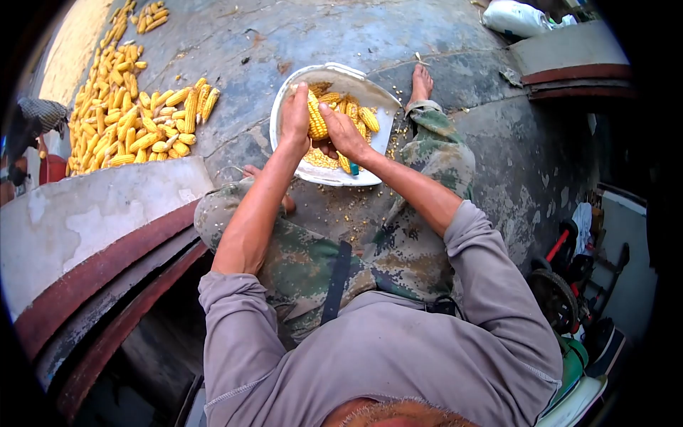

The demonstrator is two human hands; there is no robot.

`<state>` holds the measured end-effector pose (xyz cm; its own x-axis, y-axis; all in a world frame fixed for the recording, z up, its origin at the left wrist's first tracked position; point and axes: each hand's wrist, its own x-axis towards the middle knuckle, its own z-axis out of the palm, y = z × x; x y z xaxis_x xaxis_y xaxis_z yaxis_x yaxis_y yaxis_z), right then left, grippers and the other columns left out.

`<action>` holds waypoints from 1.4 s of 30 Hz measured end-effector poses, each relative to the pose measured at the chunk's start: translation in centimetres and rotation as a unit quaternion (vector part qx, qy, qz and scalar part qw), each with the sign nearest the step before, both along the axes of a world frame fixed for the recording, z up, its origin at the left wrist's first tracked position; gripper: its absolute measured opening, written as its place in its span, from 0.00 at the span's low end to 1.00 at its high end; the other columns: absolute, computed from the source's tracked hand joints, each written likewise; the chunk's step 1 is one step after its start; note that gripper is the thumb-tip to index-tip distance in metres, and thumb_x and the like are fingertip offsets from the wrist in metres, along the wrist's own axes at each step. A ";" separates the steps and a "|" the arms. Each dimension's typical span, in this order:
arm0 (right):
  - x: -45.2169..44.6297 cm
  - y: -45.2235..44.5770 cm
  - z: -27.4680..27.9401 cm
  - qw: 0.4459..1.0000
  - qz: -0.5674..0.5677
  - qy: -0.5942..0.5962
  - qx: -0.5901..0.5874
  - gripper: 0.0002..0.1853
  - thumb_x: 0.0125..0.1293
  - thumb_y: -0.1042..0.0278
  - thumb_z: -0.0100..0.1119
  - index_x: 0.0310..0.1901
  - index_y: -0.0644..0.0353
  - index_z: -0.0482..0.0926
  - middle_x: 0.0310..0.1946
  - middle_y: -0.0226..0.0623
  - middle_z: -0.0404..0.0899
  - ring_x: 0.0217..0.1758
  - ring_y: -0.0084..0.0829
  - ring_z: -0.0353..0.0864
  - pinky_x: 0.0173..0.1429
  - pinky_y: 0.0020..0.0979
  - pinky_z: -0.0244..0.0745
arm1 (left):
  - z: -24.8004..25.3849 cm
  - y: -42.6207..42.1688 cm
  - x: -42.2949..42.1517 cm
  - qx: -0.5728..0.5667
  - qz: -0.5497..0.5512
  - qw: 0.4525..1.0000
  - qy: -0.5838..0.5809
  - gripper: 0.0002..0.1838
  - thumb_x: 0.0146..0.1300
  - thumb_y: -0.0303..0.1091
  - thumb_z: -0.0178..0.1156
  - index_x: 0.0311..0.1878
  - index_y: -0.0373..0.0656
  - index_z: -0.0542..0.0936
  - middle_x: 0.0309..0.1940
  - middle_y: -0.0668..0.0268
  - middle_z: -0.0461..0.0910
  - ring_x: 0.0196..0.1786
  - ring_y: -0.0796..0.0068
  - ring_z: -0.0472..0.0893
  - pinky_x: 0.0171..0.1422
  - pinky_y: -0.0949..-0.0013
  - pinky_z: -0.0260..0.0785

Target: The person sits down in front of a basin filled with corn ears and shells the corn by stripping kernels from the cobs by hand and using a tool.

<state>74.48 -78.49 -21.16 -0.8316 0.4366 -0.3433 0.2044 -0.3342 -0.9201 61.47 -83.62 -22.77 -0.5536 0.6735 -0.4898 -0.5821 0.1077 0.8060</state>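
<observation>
Over a white basin (384,139), a yellow corn cob (316,119) is held between my two hands. My left hand (294,119) is wrapped around its left side. From the right, my right hand (346,134) closes on the lower part, with its thumb pressed against the kernels. Several other corn cobs (368,119) lie in the basin behind and beside my right hand. Loose kernels (320,158) cover part of the basin's near bottom. A small green piece (354,169) shows beside a cob below my right wrist; its kind is unclear.
A large heap of corn cobs (117,121) spreads on the concrete floor at the left. Scattered kernels (348,213) lie between my legs. A white sack (516,18) is at the far right. Another person (35,121) is partly visible at the left edge.
</observation>
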 end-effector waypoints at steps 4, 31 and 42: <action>0.0 0.2 0.6 1.000 -0.026 -0.002 0.005 0.40 0.78 0.32 0.34 0.30 0.65 0.79 0.18 0.38 0.80 0.13 0.22 0.73 0.15 0.24 0.64 | 0.8 0.0 0.6 0.005 0.030 1.000 0.003 0.24 0.74 0.51 0.55 0.53 0.35 0.78 0.38 0.60 0.82 0.35 0.69 0.83 0.38 0.63 0.77; 0.1 0.8 1.6 0.998 -0.020 -0.045 0.037 0.39 0.74 0.29 0.42 0.30 0.64 0.78 0.17 0.35 0.77 0.14 0.22 0.74 0.18 0.25 0.66 | 0.3 0.7 0.1 0.045 0.031 0.996 -0.070 0.26 0.69 0.50 0.65 0.56 0.37 0.76 0.46 0.60 0.81 0.43 0.69 0.83 0.44 0.63 0.78; 0.1 0.3 0.8 0.983 -0.041 -0.051 0.174 0.38 0.78 0.34 0.38 0.27 0.65 0.77 0.15 0.38 0.75 0.17 0.31 0.79 0.23 0.33 0.73 | -3.5 0.3 -0.2 -0.021 0.039 0.998 0.052 0.37 0.71 0.54 0.59 0.64 0.25 0.70 0.57 0.50 0.77 0.57 0.64 0.78 0.62 0.62 0.71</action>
